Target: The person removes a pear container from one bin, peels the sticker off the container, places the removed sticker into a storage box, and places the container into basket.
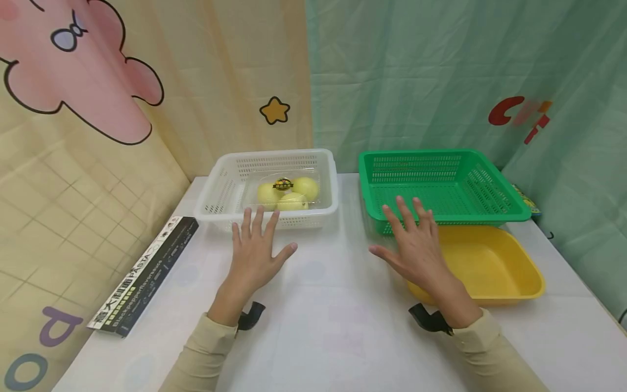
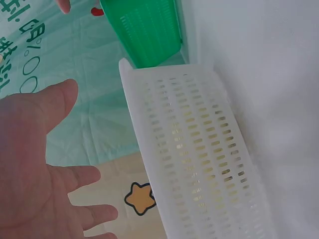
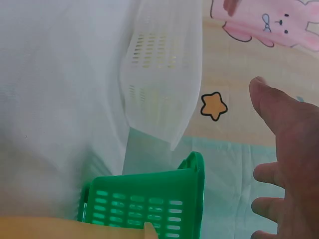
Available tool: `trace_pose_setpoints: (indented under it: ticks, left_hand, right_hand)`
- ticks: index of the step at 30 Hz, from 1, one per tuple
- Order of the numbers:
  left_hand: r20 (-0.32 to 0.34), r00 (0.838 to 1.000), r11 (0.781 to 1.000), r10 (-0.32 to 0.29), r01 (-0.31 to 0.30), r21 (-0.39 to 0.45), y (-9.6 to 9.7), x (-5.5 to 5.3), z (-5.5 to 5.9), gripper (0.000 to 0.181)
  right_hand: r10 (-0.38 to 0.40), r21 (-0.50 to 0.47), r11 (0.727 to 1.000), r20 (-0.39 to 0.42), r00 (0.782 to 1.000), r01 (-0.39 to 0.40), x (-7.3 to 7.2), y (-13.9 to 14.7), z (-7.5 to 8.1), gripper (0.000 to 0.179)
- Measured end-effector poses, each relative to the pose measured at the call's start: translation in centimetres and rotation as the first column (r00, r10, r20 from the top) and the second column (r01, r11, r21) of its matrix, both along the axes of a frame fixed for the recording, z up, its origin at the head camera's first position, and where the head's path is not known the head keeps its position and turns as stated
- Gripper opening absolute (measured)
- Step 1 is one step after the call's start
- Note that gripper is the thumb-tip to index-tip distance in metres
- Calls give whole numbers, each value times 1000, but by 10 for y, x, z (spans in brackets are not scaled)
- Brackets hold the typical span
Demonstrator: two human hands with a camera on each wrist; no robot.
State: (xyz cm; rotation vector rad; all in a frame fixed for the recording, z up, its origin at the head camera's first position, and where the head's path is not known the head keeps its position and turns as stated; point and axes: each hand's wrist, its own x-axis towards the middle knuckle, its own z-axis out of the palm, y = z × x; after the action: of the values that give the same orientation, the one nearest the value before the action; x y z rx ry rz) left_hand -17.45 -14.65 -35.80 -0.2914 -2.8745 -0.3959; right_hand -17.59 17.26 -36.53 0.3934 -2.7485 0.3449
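My left hand [image 1: 253, 258] is held with fingers spread in front of the white basket [image 1: 266, 219], holding nothing. Inside that basket lies a clear plastic pack of yellow-green round fruit [image 1: 305, 188] with a dark label. My right hand [image 1: 416, 250], also spread and bare of any object, is by the front edge of the green basket [image 1: 446, 222] and overlaps the yellow basin [image 1: 490, 267] in the head view. In the left wrist view, the left hand [image 2: 35, 169] appears beside the white basket's slotted wall. The right wrist view has the right hand [image 3: 299, 149] apart from both baskets.
A long dark box with PASTA lettering [image 1: 147, 275] lies along the table's left side. A small colourful packet [image 1: 526, 200] shows partly behind the green basket. Printed curtains [image 1: 235, 71] stand behind and at both sides of the white table [image 1: 323, 326].
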Motion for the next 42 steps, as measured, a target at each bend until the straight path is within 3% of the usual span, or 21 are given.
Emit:
trace_pose_setpoints:
  ticks: [12,19,28,36,42]
  left_hand:
    - [-5,999,999,35,-35,39,-10,-7,4,81]
    - [-4,999,997,49,-49,66,-14,-12,5,80]
    - [-56,997,995,57,-52,90,-19,-18,4,77]
    - [-70,995,993,70,-63,101,-25,-27,9,73]
    - [-88,994,988,65,-51,148,-31,-36,12,70]
  right_hand:
    - [17,-47,999,42,999,-15,-9,-20,8,88]
    - [46,-72,996,14,999,-45,-14,-32,10,84]
    - [74,-105,991,-51,996,-79,-21,-44,11,79]
    - [79,-125,989,6,997,-78,-27,-56,14,79]
    - [106,-169,980,0,994,-104,-34,-62,10,78]
